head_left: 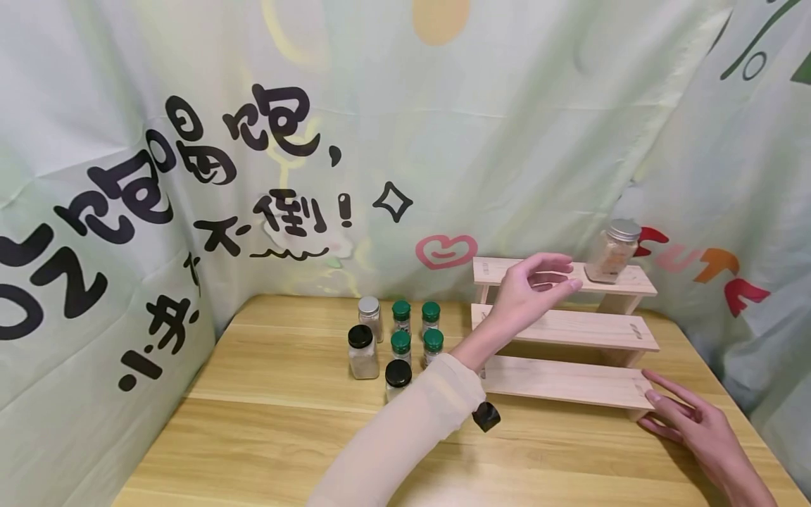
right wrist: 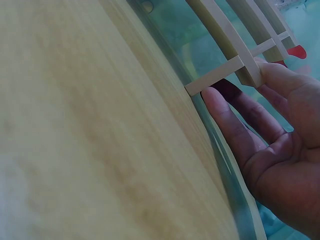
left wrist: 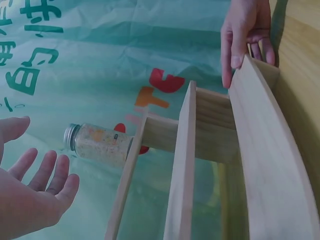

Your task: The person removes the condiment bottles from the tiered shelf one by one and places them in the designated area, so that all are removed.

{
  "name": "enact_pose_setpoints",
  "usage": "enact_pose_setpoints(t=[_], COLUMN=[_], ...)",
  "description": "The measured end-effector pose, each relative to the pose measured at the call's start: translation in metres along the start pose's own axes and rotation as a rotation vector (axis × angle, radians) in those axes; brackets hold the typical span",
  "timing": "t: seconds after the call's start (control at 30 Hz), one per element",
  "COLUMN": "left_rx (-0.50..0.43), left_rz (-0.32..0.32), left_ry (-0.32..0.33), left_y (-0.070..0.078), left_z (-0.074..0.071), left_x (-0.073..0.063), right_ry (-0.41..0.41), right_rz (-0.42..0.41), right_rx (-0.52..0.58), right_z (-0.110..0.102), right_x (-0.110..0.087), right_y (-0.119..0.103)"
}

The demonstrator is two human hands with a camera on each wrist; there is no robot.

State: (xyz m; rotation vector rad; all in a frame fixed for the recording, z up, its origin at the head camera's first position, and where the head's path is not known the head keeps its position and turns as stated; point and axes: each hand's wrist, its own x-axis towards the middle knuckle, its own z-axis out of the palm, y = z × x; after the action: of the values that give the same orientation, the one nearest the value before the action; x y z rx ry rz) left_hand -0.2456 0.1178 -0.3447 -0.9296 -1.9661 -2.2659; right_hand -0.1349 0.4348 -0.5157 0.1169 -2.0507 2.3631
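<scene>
A three-step wooden rack point(head_left: 564, 384) stands on the table. On its top step, toward the right end, sits a clear square jar point(head_left: 611, 253) with a silver lid and pale contents. My left hand point(head_left: 535, 282) hovers by the top step, left of that jar, its fingers loosely bent around nothing. The left wrist view shows a gap between those fingers and the jar. At the right end of the bottom step, my right hand point(head_left: 697, 426) holds the corner, thumb and fingers against the wood. In the right wrist view the fingers point(right wrist: 255, 112) touch the end by the side support.
Left of the rack stand several green-lidded jars point(head_left: 401, 320), a silver-lidded jar point(head_left: 370, 317) and black-lidded jars point(head_left: 363, 355). A small black object point(head_left: 486, 417) lies beside the left sleeve point(head_left: 412, 429). Printed cloth point(head_left: 507, 141) hangs behind the wooden table point(head_left: 266, 422).
</scene>
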Motion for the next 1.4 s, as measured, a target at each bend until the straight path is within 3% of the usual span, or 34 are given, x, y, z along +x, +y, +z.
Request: enact_pose_setpoints(t=[0.13, 0.57, 0.77, 1.07, 1.4], left_rx=[0.040, 0.200, 0.238, 0.366, 0.414], left_rz=[0.005, -0.066, -0.096, -0.137, -0.146], left_ry=[0.001, 0.061, 0.048, 0.015, 0.010], left_y=[0.001, -0.002, -0.006, -0.012, -0.013], left_z=[0.005, 0.013, 0.019, 0.041, 0.042], left_x=[0.008, 0.038, 0.051, 0.074, 0.087], right_ry=[0.008, -0.012, -0.026, 0.062, 0.002], right_rz=[0.014, -0.009, -0.038, 0.053, 0.024], right_rx=[-0.008, 0.026, 0.027, -0.027, 0.025], right_z=[0.001, -0.004, -0.002, -0.007, 0.000], right_x=[0.000, 0.000, 0.001, -0.012, -0.002], right_y=[0.002, 0.002, 0.001, 0.000, 0.004])
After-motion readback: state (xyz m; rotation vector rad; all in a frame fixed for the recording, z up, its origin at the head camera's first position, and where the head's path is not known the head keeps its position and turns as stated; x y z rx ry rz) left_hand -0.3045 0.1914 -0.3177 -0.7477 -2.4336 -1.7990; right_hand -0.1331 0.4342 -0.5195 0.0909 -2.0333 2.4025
